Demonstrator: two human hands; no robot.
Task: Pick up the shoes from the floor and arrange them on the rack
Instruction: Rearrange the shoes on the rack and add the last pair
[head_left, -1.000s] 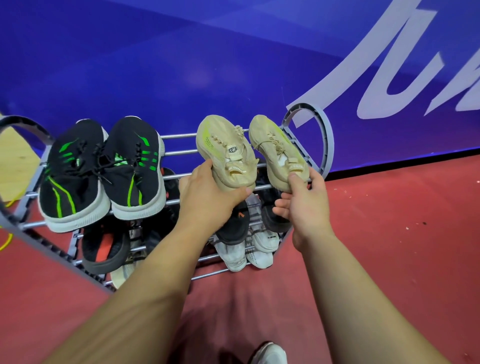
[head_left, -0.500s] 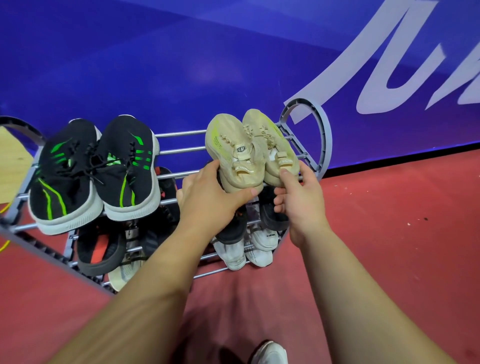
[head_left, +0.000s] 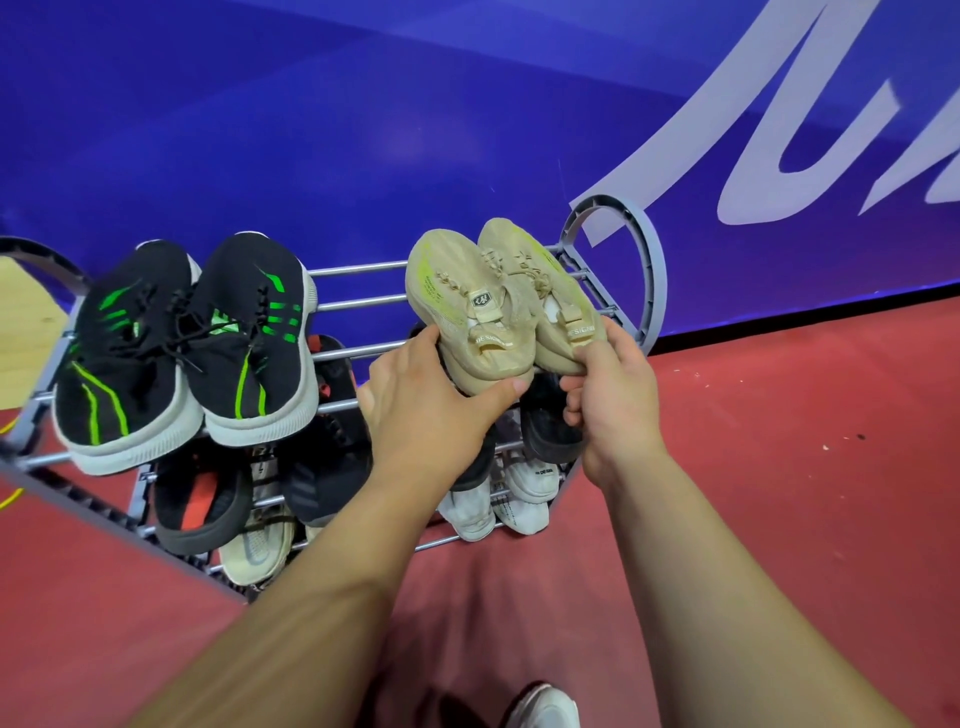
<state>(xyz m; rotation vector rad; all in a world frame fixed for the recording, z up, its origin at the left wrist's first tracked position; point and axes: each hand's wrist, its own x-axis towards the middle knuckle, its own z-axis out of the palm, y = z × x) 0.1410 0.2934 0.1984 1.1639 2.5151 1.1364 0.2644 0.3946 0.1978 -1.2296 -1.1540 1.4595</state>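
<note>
Head: two beige shoes (head_left: 493, 306) gripped, two black shoes (head_left: 192, 343) racked.

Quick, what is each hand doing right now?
Left hand: closed on the heel of the left beige shoe.
Right hand: closed on the heel of the right beige shoe.

The rack (head_left: 358, 301) had smooth grey metal bars and matt plastic ends. The tan shoes (head_left: 498, 306) and black shoes (head_left: 182, 332) looked knit cloth, rubber-soled.
</note>
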